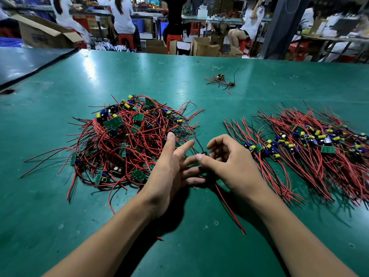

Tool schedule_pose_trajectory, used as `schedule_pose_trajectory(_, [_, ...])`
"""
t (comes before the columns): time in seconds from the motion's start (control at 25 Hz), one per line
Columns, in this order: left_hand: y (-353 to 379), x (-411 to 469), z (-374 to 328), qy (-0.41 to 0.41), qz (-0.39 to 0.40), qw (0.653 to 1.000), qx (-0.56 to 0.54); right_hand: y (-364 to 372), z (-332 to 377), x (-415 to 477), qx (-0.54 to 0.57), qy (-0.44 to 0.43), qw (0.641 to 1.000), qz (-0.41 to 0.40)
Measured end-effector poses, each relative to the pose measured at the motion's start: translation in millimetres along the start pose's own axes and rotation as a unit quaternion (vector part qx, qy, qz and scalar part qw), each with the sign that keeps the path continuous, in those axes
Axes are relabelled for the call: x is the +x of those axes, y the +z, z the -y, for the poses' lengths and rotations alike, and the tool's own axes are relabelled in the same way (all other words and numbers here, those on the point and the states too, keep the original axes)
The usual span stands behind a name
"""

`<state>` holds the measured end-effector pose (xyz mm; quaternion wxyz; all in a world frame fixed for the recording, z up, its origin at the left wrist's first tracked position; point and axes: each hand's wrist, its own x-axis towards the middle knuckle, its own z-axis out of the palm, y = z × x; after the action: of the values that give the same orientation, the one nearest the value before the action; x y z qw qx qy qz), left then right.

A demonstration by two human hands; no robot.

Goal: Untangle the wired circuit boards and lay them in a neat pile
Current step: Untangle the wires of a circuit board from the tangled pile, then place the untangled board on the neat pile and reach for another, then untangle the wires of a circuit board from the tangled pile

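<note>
A tangled heap of small green circuit boards (pixel 127 136) with red and black wires lies left of centre on the green table (pixel 60 216). To the right lies a sorted pile of boards (pixel 311 144) with their wires running roughly parallel. My right hand (pixel 229 162) pinches one small board (pixel 204 153) between thumb and curled fingers; its black wire runs up toward the heap and its red wire (pixel 229 210) trails toward me. My left hand (pixel 171 172) sits beside it with fingers straight and spread, fingertips under the right hand near the wires.
A few stray wired boards (pixel 220 79) lie farther back on the table, with a small yellow-green rubber band (pixel 161 79) nearby. Beyond the far edge are cardboard boxes, red stools and seated people at other benches. A dark panel (pixel 26 62) covers the table's left rear corner.
</note>
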<state>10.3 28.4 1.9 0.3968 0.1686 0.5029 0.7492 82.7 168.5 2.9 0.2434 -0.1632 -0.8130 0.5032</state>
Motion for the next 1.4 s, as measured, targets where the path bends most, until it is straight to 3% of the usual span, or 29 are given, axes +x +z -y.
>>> schedule_pose_trajectory(0.16, [4.2, -6.3, 7.2, 0.059, -0.039, 0.99, 0.119, -20.0, -11.6, 13.0, -0.057, 0.012, 0.992, -0.11])
schedule_pose_trajectory(0.32, [3.8, -14.0, 14.6, 0.146, -0.041, 0.923, 0.353, -39.7, -23.7, 17.8, -0.241, 0.045, 0.952, -0.184])
schedule_pose_trajectory(0.44, [8.8, -16.1, 15.2, 0.221, -0.039, 0.86, 0.458, -28.8, -17.9, 14.0, -0.249, -0.031, 0.956, -0.153])
schedule_pose_trajectory(0.56, [9.9, -17.2, 14.8, 0.261, -0.044, 0.838, 0.477, -9.9, -16.2, 9.5, -0.228, -0.05, 0.972, -0.042])
schedule_pose_trajectory(0.68, [9.9, -18.4, 12.4, 0.255, -0.055, 0.843, 0.47, -7.9, -24.4, 11.3, -0.302, -0.001, 0.953, -0.028])
schedule_pose_trajectory(0.76, [10.8, -19.3, 11.6, 0.223, -0.058, 0.865, 0.445, -10.8, -25.7, 11.5, -0.319, 0.007, 0.947, -0.042])
schedule_pose_trajectory(0.88, [10.2, -18.0, 9.7, 0.189, -0.068, 0.899, 0.389, -2.1, -20.5, 6.4, -0.256, -0.047, 0.964, -0.054])
schedule_pose_trajectory(1.12, [3.3, -11.4, 8.1, 0.174, -0.14, 0.923, 0.314, 26.4, -12.6, 7.6, -0.125, -0.126, 0.984, -0.014])
schedule_pose_trajectory(1.32, [6.1, -11.2, 7.4, 0.172, -0.139, 0.915, 0.337, 30.1, -18.4, 24.1, -0.251, -0.122, 0.958, -0.069])
schedule_pose_trajectory(1.4, [5.3, -12.0, 6.3, 0.18, -0.146, 0.911, 0.34, 32.8, -14.7, 36.4, -0.304, -0.098, 0.947, -0.017])
